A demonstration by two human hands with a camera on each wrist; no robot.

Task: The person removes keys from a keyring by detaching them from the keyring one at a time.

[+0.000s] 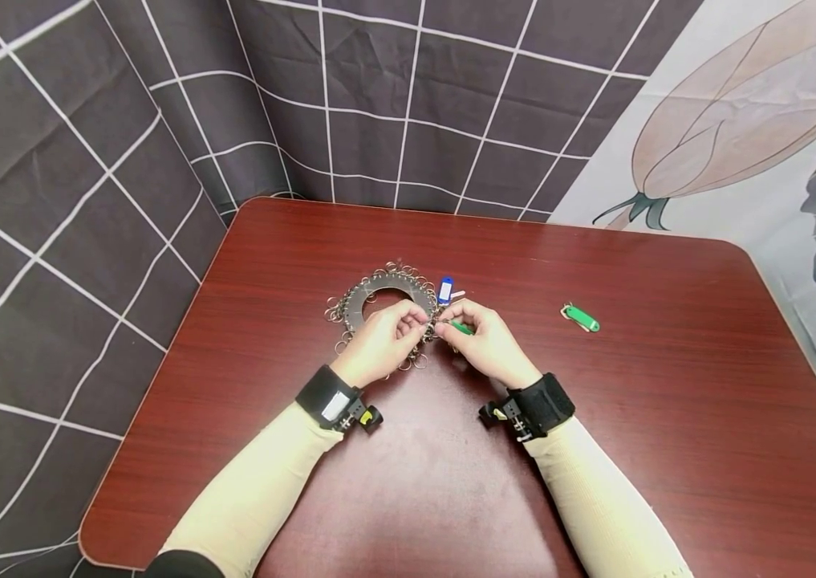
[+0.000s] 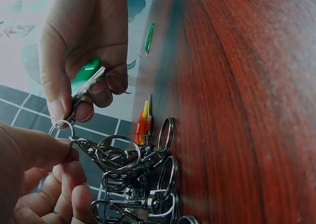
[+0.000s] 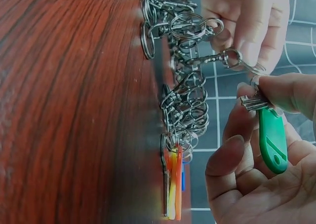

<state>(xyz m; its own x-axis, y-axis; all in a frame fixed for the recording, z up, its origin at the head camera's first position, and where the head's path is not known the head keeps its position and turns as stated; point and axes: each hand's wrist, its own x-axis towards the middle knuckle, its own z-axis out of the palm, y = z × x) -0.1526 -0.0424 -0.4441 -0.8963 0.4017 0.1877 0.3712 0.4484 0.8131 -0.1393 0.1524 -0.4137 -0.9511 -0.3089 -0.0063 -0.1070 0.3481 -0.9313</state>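
Both hands working mid-table, right at the near-right edge of a flat metal ring disc [image 1: 379,299] hung all round with little key rings and clasps. Left hand [image 1: 382,343] pinching one clasp [image 3: 212,59] off the disc's rim between thumb and fingertips, fingers curled tight. Right hand [image 1: 489,343] holding a green key tag [image 3: 272,140] by its metal end, thumb and forefinger closed on it, the rest of the tag lying back along the curled fingers. Tag's small split ring [image 2: 61,128] sitting right at the tip of the clasp, touching or as good as; can't tell from any view if it's hooked through.

Plenty of open room around all this. Near edge of the table [image 1: 595,449] well back behind the wrists, bare wood on both sides of the forearms. Left edge a fair way off from the disc, far edge also well clear. Second green tag [image 1: 581,318] lying flat off to the right, well apart from the right hand. Blue tag [image 1: 445,290] just beyond the fingertips, by the disc. Orange and yellow tags [image 3: 174,187] bunched together on the disc's rim.

Surface: dark red wood grain, rounded corners. Behind and to the left, dark cloth [image 1: 90,160] with a white grid; to the right, pale cloth [image 1: 740,104] with a big leaf print.
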